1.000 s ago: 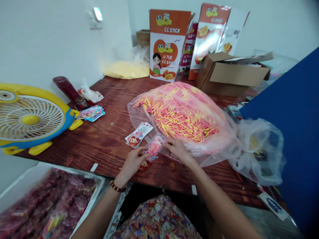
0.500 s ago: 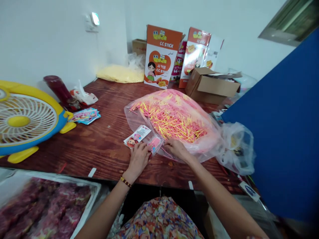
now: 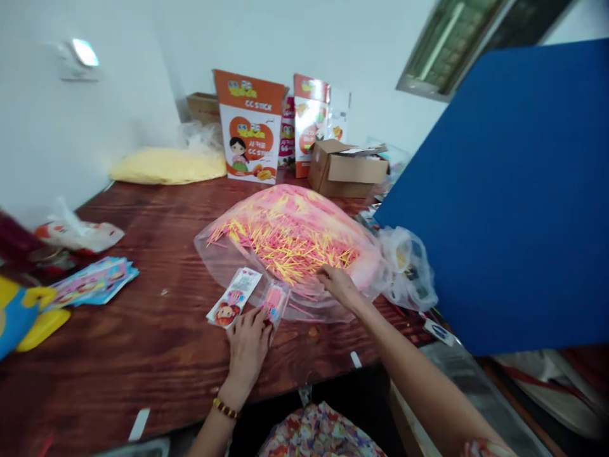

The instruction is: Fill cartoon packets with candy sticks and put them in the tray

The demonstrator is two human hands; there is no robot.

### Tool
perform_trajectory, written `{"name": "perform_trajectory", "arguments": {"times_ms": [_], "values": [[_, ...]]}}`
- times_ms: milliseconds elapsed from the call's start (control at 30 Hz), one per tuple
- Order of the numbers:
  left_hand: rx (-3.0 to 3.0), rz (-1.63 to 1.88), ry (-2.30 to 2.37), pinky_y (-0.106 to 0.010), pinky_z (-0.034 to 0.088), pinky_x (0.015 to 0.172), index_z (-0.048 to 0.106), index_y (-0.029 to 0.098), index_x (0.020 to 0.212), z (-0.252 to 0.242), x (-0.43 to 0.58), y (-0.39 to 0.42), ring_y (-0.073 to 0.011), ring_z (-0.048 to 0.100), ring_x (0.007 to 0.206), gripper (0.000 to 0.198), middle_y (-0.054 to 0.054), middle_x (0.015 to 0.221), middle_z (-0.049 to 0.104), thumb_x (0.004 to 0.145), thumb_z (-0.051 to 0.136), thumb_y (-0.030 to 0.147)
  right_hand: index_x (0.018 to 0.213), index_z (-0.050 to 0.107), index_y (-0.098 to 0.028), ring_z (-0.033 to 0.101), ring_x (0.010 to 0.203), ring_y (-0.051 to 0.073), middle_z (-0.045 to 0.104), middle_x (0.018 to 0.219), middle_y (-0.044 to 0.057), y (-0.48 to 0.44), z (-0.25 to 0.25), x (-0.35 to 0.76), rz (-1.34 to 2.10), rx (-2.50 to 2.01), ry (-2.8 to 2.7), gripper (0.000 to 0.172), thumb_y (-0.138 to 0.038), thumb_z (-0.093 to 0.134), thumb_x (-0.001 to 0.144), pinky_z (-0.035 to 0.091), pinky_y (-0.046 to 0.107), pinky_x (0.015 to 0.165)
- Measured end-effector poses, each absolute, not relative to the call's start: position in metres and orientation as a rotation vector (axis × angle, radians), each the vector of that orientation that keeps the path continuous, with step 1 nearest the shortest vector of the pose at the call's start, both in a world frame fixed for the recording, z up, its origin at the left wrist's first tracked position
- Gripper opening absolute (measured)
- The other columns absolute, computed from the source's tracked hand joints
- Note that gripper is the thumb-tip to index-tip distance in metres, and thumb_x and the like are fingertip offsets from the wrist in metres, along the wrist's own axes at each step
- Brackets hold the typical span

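Note:
My left hand (image 3: 248,346) grips the lower end of a small clear packet (image 3: 275,301) with pink sticks inside, lying on the table. Beside it, to the left, is a flat printed sachet (image 3: 234,297) with a cartoon face on it. My right hand (image 3: 339,287) has its fingers curled together at the front edge of a heap of thin pink and yellow sticks (image 3: 290,247). Whatever is between those fingertips is hidden. The heap lies in a large open clear plastic bag (image 3: 216,260), whose front edge spreads under the packet.
Printed sachets (image 3: 98,282) lie at the left near a tissue pack (image 3: 80,233). Along the back stand a printed carton (image 3: 250,127), an open cardboard box (image 3: 352,174) and a yellow bag (image 3: 166,166). A blue panel (image 3: 514,209) and a knotted plastic bag (image 3: 409,270) border the right.
My right hand has moved from beside the packet, away to the right, onto the edge of the stick heap. My left hand stays at the packet. The view has turned right.

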State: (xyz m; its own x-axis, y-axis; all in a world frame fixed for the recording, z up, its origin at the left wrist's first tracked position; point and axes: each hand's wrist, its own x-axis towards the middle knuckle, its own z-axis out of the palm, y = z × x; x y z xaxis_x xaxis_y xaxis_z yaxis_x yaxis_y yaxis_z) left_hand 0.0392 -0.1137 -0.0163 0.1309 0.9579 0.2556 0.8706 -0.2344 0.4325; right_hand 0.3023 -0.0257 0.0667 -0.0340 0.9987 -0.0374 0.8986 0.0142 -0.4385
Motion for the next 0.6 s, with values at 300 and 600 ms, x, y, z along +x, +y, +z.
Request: {"name": "perform_trajectory", "arguments": {"times_ms": [300,600], "values": [[2.241,0.972,1.985,-0.046,0.039,0.096,0.066,0.021,0.119,-0.020,0.017,-0.073,-0.0299,0.056,0.111,0.031,-0.011,0.123,0.067,0.095,0.047,0.028,0.100,0.071,-0.013,0.066,0.089,0.019,0.075,0.099,0.010,0.060,0.089,0.399,0.323,-2.141,-1.758,0.023,-0.016,0.057,0.083,0.046,0.025,0.078],[2.046,0.525,2.283,-0.045,0.044,0.090,0.061,0.017,0.127,-0.036,-0.003,-0.034,-0.0318,0.054,0.113,0.042,-0.014,0.133,0.060,0.099,0.039,0.038,0.113,0.067,-0.015,0.063,0.108,0.022,0.070,0.113,0.010,0.143,0.107,0.445,0.281,-2.125,-1.702,0.028,-0.015,0.054,0.088,0.047,0.029,0.092]]}}
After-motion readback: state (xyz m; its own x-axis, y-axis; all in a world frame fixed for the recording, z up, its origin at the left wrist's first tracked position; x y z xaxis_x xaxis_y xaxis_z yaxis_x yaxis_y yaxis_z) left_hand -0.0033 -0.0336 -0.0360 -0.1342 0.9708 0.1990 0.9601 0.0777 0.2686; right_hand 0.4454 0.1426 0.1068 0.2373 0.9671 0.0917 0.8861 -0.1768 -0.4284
